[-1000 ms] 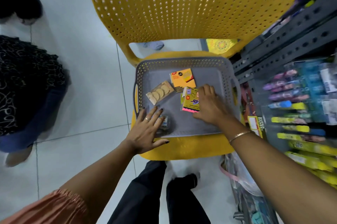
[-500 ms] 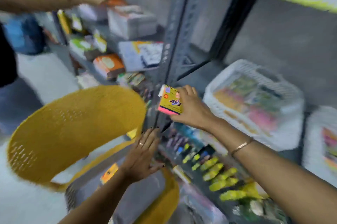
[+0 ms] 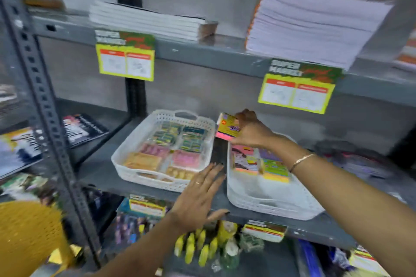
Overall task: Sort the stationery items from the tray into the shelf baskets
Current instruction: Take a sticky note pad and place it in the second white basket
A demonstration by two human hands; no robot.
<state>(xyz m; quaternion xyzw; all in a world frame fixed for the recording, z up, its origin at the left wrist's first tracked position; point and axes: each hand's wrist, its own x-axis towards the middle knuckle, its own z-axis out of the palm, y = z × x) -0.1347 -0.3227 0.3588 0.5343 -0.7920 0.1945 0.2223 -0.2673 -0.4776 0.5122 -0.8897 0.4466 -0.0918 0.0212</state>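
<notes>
My right hand (image 3: 251,131) grips a small yellow and pink sticky-note pack (image 3: 226,127), held above the far left corner of the right white basket (image 3: 270,204). That basket holds a few similar colourful packs (image 3: 258,163). A second white basket (image 3: 126,164) to its left is filled with several small packets. My left hand (image 3: 198,197) is flat and open, fingers spread, hovering at the grey shelf's front edge (image 3: 315,227) between the two baskets. The tray is out of view.
The yellow chair back (image 3: 29,238) shows at lower left. A perforated grey upright (image 3: 42,101) stands left. Stacks of notebooks (image 3: 310,19) sit on the upper shelf above hanging price tags (image 3: 295,89). Yellow bottles (image 3: 198,247) fill the shelf below.
The view swung up from the tray on the chair to the shelf. My right hand lifted the sticky-note pack from the tray and carried it over the right basket; my left hand rose to the shelf edge.
</notes>
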